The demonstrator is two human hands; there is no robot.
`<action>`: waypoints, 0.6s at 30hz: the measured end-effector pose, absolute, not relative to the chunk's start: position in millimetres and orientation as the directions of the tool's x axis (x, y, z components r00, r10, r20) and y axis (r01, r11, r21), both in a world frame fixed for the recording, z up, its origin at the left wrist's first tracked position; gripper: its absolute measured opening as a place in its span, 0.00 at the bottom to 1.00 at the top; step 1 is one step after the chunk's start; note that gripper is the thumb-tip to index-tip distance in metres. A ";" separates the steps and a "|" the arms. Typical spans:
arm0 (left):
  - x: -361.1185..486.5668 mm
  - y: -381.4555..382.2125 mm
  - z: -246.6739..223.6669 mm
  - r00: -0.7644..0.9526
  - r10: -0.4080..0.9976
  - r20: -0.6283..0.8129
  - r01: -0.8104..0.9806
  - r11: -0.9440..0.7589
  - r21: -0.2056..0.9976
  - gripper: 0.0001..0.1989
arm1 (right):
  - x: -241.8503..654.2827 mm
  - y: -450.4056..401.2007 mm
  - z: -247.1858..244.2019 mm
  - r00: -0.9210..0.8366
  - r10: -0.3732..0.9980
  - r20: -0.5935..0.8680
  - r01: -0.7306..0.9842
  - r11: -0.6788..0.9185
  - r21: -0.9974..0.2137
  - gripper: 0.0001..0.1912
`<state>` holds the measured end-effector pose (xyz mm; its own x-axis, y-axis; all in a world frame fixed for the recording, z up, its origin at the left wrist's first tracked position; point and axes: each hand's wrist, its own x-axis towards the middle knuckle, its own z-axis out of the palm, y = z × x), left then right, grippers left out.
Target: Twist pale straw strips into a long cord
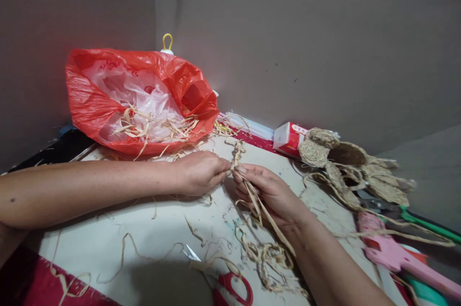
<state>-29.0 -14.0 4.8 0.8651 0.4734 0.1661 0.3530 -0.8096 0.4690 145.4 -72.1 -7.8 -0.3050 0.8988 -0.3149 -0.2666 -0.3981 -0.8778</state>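
Got a short straw braid [237,153] just about dead centre, pointing its knobbly plaited end up toward 12 o'clock over the white tabletop [144,229]. Coming in from 9, see the left hand [201,172], curled nearly closed, with thumb and forefinger nipping the braid's lower end, most likely to stop the plait from loosening. At 4, see the right hand [268,195], pinching right beside that same spot with the other fingers curled looser. Also trailing loose strands [266,212] down across the palm toward 5, probably to keep them out of the pinch.

Moving out to 5, find a heap of plaited cord [272,260], left in floppy loops near the right forearm, maybe to avoid kinks. At 6, spot red-handled scissors [236,287], aiming the tip up toward 10 and the handles toward the near side, so pretty handy for a quick grab.

Up at 10, notice a red plastic bag [86,121], gaping toward the hands and showing pale straw strips [139,123], guessing for easy reach. At 3, check out woven straw pieces [319,150] bunched by a red-and-white pack [288,138], likely shoved back for elbow room. Further out at 4, add a pink glue gun [392,248], presumably parked well apart from the dry fibre in hand.
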 end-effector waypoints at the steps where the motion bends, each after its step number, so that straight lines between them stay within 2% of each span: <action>1: -29.8 -14.1 5.3 0.869 0.466 0.170 0.351 -0.820 0.452 0.12 | 146.0 -72.0 -7.6 -0.313 0.894 -0.320 -0.270 -0.407 -0.872 0.14; 8: -30.0 -13.6 7.3 0.848 0.493 0.192 0.387 -0.825 0.412 0.10 | 147.8 -71.6 -8.9 -0.367 0.868 -0.334 -0.299 -0.450 -0.841 0.13; 18: -26.1 -15.8 2.4 0.781 0.577 0.240 0.379 -0.743 0.552 0.10 | 148.9 -71.1 -12.0 -0.298 0.886 -0.356 -0.246 -0.432 -0.868 0.14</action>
